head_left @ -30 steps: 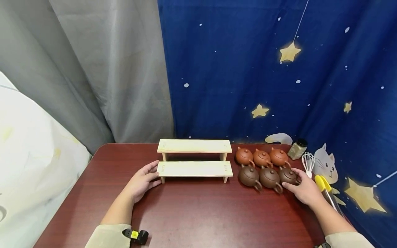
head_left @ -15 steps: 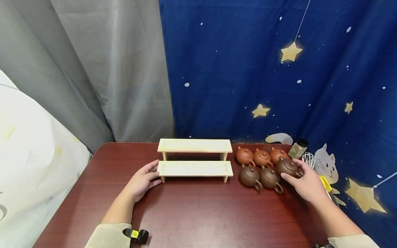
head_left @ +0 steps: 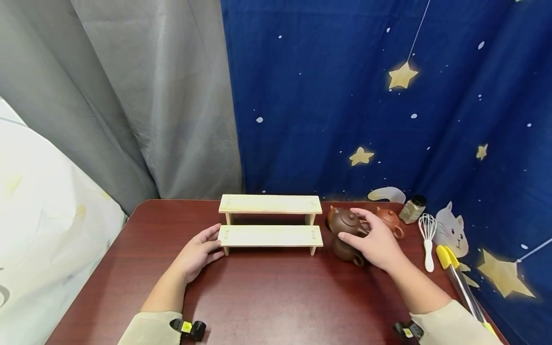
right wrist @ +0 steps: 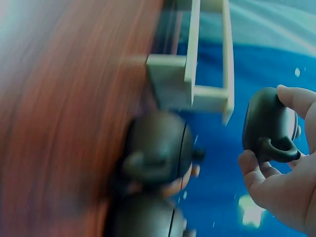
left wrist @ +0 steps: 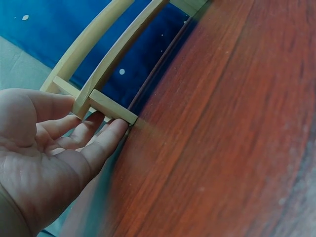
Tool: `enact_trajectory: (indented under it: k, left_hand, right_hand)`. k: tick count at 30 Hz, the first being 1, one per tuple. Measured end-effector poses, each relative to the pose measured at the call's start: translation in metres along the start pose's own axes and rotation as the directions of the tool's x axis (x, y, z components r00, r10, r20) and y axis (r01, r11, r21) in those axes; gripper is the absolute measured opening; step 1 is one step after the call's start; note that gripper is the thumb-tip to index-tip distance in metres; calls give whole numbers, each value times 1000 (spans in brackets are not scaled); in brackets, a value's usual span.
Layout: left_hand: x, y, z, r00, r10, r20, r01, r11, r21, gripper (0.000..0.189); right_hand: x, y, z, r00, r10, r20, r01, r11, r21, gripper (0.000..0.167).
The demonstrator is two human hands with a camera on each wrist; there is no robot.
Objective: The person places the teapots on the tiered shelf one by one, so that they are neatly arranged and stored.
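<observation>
My right hand (head_left: 379, 242) grips a dark brown teapot (head_left: 345, 221) with thumb and fingers at its sides, raised off the table. Under it stands another dark brown teapot (head_left: 345, 251); the right wrist view shows a further brown teapot (right wrist: 143, 217) beside that one, which my hand covers in the head view. Behind are reddish-brown teapots, one (head_left: 388, 220) in sight and the others mostly hidden. My left hand (head_left: 199, 251) holds the left end of the two-step wooden stand (head_left: 269, 235), thumb and fingers about its board and leg.
At the right lie a white whisk (head_left: 428, 239) and yellow-tipped tongs (head_left: 459, 280). A jar with a black lid (head_left: 412, 209) stands at the back right corner. Curtains (head_left: 302, 96) hang behind the dark red table (head_left: 267, 297).
My right hand has lifted the dark brown teapot from the right end of the front row and carried it left over the other teapots. My left hand has stayed at the stand.
</observation>
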State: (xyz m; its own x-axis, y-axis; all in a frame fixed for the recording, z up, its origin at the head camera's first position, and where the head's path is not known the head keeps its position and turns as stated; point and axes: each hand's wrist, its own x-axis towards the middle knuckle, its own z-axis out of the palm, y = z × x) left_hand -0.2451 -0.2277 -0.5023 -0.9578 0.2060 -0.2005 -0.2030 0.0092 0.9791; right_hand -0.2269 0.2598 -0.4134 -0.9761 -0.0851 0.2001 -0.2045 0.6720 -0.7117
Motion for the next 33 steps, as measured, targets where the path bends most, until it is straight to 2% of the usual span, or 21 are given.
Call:
enact_trajectory:
  k: [8, 12, 19, 23, 33]
  left_hand:
    - [-1, 0, 0, 1000, 4, 4, -4, 1000, 0, 65]
    - [-1, 0, 0, 1000, 1, 3, -1, 1000, 1, 65]
    - [-1, -1, 0, 1000, 2, 4, -2, 1000, 4, 65]
    - [0, -1, 0, 1000, 5, 6, -5, 1000, 4, 65]
    - [-2, 0, 0, 1000, 12, 13, -12, 1000, -4, 65]
  right_hand:
    - [16, -40, 40, 999, -22, 26, 18, 988, 155, 78]
    - [26, -58, 59, 997, -70, 17, 65, 978, 199, 76]
    - [44, -84, 89, 993, -110, 31, 102, 974, 202, 73]
    - [55, -94, 105, 992, -119, 32, 112, 980, 164, 77]
    - [80, -116, 149, 989, -135, 59, 124, 981, 151, 75]
